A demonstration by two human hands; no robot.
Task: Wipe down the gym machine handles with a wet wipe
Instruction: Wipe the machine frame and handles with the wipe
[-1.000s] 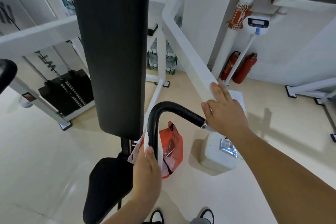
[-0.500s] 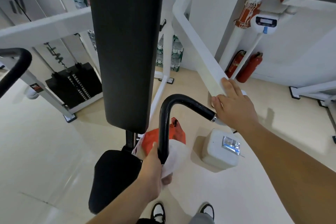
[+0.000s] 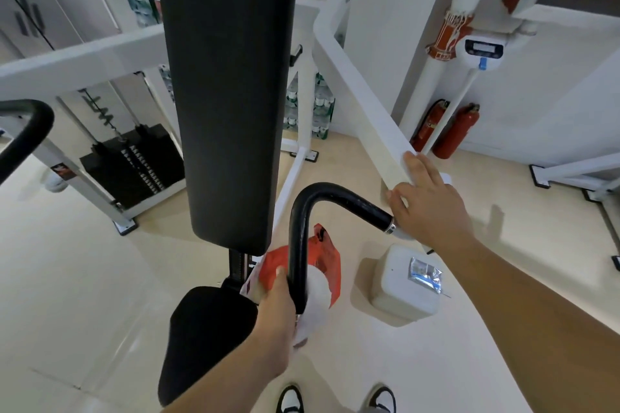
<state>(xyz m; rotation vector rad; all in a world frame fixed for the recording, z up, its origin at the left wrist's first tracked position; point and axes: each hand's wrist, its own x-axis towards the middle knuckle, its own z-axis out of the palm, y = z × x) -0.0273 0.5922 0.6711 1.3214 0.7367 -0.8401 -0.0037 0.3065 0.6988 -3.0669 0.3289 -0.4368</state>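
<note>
White wet wipe (image 3: pixel 315 292) between fingers (image 3: pixel 281 278) and handle (image 3: pixel 298 238)

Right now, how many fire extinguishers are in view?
2. Both stand on the floor by the far wall, side by side: left extinguisher, right extinguisher. More could hide behind the machine frame.

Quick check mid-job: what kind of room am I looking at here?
Most likely a gym: a weight stack, a tall padded backrest above a seat, and a curved black handle that the left hand grips with a wipe.
</note>
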